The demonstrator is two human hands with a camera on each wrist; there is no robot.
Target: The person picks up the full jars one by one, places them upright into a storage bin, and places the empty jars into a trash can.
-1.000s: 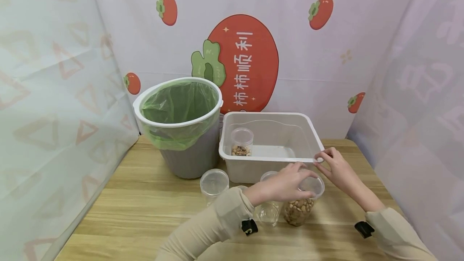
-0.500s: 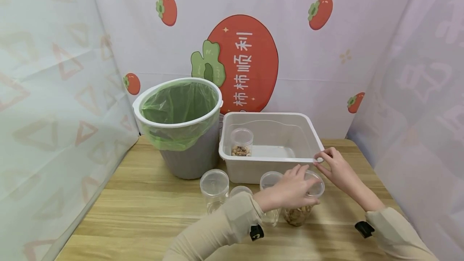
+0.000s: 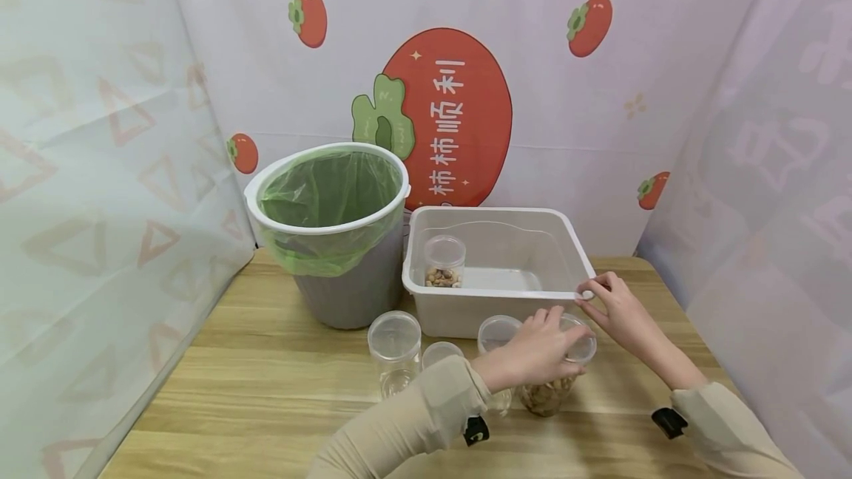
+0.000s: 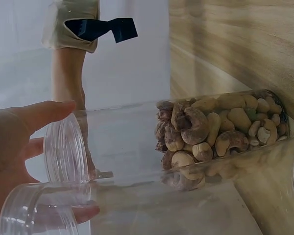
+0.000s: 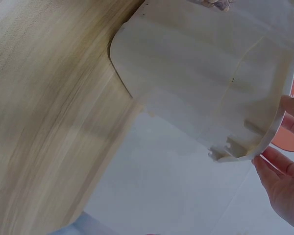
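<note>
"Head view: left hand [image 3: 538,350] round the lid [image 3: 583,350] of the nut jar [image 3: 547,396], toward the worktop's [image 3: 266,398] right edge!"

"And the right hand [image 3: 622,314] pinches the tub rim [image 3: 489,293] at its near right corner."

"Left wrist: nuts [image 4: 220,127] fill the jar's bottom, a clear jar [image 4: 32,210] beside it."

"Right wrist: that rim, firmly pinched!"

1. We saw nuts [image 4: 225,125] mottled tan & dk. brown in a clear jar [image 4: 122,129].
2. The tub [image 3: 442,316] looked lt. grey to us, the bin [image 3: 359,294] darker grey w/ a white rim [image 3: 329,230] & sheer green liner [image 3: 319,261].
3. We noted the table [image 3: 233,405] had streaky yellowish-brn. wood grain.
4. We saw a white backdrop [image 3: 566,117] w/ orange-red persimmons [image 3: 482,109], green leaves [image 3: 394,103], white lettering [image 3: 447,115].
5. We saw beige sleeves [image 3: 386,427] & blk. wristbands [image 3: 669,422].
</note>
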